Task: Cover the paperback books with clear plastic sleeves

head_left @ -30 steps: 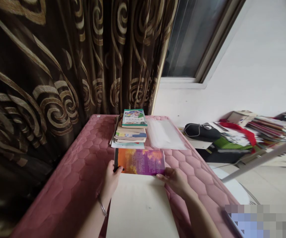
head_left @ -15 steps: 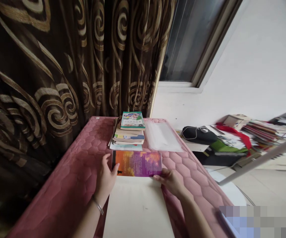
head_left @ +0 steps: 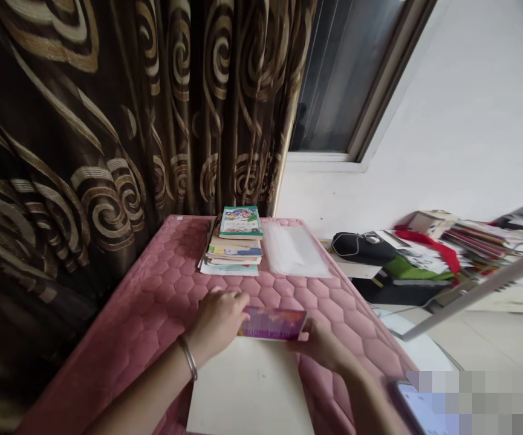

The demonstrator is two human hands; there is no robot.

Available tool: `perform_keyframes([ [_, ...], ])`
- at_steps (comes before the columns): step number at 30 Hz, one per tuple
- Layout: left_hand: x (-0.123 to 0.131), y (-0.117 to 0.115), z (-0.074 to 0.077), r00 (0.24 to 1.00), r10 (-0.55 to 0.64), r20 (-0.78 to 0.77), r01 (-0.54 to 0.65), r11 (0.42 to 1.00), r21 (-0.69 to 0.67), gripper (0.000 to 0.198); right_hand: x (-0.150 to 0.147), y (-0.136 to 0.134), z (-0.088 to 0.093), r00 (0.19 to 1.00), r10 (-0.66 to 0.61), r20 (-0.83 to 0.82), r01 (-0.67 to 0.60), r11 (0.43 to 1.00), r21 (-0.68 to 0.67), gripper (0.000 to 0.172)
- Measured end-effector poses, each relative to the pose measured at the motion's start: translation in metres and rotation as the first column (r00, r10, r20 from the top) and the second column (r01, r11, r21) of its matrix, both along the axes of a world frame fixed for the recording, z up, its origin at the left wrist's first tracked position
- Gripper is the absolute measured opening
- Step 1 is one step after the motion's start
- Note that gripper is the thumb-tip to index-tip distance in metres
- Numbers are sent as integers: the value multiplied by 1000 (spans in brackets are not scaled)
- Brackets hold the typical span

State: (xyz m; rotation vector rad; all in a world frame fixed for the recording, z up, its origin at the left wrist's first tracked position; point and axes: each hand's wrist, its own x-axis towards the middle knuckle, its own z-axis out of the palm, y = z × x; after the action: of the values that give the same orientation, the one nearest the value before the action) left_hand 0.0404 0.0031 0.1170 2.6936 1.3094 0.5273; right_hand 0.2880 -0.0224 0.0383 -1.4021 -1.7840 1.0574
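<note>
Between my two hands is a book [head_left: 274, 323] with a purple and orange printed cover, tilted so that its face looks foreshortened. My left hand [head_left: 221, 319] wraps over its left end and hides that part of the cover. At the right end my right hand [head_left: 318, 344] grips the lower corner, slightly blurred. Below the book a plain white board or sheet [head_left: 250, 393] lies towards me. Farther back stands a stack of books [head_left: 234, 251], topped by a green-edged book with a colourful cover [head_left: 242, 222].
Clear plastic sleeves [head_left: 295, 251] lie right of the stack on the pink quilted mattress [head_left: 161, 314]. A patterned curtain [head_left: 175, 121] hangs at the left. A phone [head_left: 419, 405] is at lower right, near a slanted white pole [head_left: 470, 290]. Papers and bags [head_left: 406, 248] are piled beyond.
The book has tilted up and shifted slightly right and nearer. My left hand has moved from its left edge over its top left part; my right hand stays at the right end.
</note>
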Motion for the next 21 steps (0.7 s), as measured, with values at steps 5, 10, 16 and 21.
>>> perform_keyframes([
  [5, -6, -53, -18, 986, -55, -159, 72, 992, 100, 20, 9, -29, 7, 995, 11, 99, -15, 999, 41, 24],
  [10, -9, -84, -48, 972, -69, -225, 136, 945, 297, 17, 4, -43, -14, 997, -17, 76, 0, 976, 219, 20],
  [16, -15, -91, -77, 980, -62, -191, 138, 898, 418, 24, -6, -47, -16, 990, -39, 134, 4, 968, 251, 29],
  [21, -16, -80, -65, 972, -67, -226, 136, 942, 306, 29, -17, -47, -2, 981, -19, 195, -26, 974, 225, 37],
])
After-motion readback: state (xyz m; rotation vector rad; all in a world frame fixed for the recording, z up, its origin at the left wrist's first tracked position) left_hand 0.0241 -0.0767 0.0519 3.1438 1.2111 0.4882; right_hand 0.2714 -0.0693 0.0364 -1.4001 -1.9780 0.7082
